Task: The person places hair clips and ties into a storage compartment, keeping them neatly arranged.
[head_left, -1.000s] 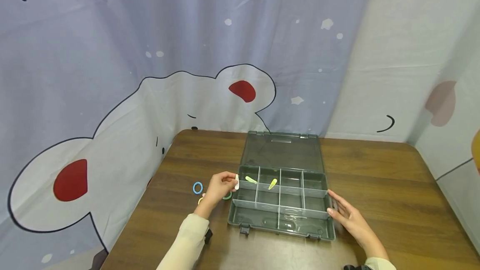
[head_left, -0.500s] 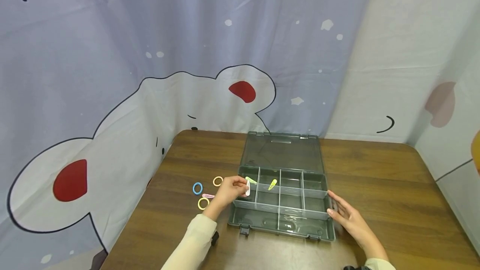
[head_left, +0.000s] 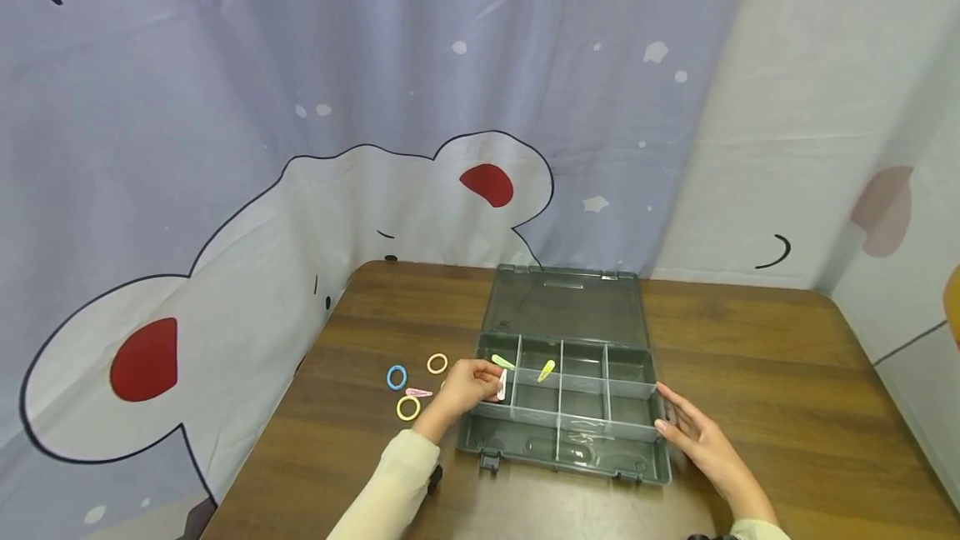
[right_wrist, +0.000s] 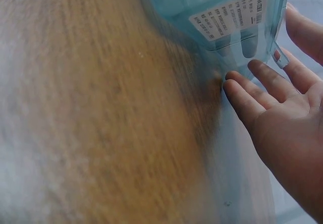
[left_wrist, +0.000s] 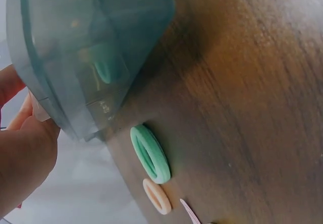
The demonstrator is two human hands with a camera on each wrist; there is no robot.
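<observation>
A grey-green compartment box [head_left: 487, 442] lies open on the wooden table [head_left: 780, 373], lid flat behind it. My left hand [head_left: 471, 382] pinches a white hair clip [head_left: 502, 386] over the box's left-hand compartments. Two yellow-green clips [head_left: 502, 361] [head_left: 545, 370] lie in the back row. My right hand [head_left: 693, 433] rests with straight fingers against the box's right wall [right_wrist: 252, 27]. In the left wrist view the box [left_wrist: 75, 47] fills the top left, with my left hand [left_wrist: 25, 153] beside it.
Left of the box lie loose hair ties: blue [head_left: 396, 377], orange [head_left: 437, 363], yellow [head_left: 408, 407], plus a pink clip [head_left: 418, 393]. A green tie [left_wrist: 150, 153] lies by the box corner. A printed cloth backdrop [head_left: 300, 107] surrounds the table's far and left edges.
My left hand has carried the white clip rightward, from outside the box's left edge to over its left compartments. The right hand has stayed against the right wall.
</observation>
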